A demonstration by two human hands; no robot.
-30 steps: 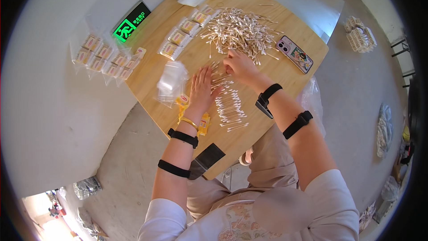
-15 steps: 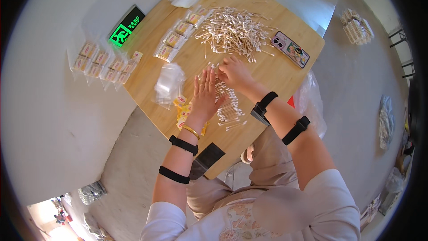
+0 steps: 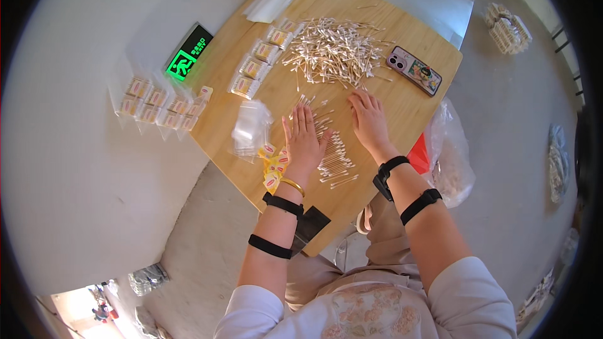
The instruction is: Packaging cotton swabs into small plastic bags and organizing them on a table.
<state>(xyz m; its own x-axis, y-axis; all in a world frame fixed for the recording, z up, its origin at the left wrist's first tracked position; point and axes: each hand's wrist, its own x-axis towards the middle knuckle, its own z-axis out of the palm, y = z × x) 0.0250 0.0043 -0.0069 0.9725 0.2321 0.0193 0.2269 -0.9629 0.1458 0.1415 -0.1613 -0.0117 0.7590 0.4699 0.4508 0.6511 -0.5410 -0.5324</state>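
Note:
My left hand (image 3: pixel 304 141) lies flat with fingers stretched over the left side of a row of cotton swabs (image 3: pixel 336 162). The swabs lie side by side, and some are hidden under the palm. Just below the loose pile of cotton swabs (image 3: pixel 336 50), my right hand (image 3: pixel 369 119) is open, its fingers loosely bent and their tips near the pile's lower edge. Nothing can be made out in it. Small yellow and white cards (image 3: pixel 273 169) lie beside my left wrist, and clear plastic bags (image 3: pixel 251 127) are stacked left of that hand.
Filled swab packs (image 3: pixel 254 68) line the table's left side, with more packs (image 3: pixel 154 103) by the wall. A green lit sign (image 3: pixel 188 51) stands at the left edge. A phone (image 3: pixel 414 70) lies right of the pile. A plastic bag (image 3: pixel 451 157) hangs by the right edge.
My right hand has left the swab row beside my left hand and moved right, to below the pile. My left hand stays on the row. The whole view has shifted slightly.

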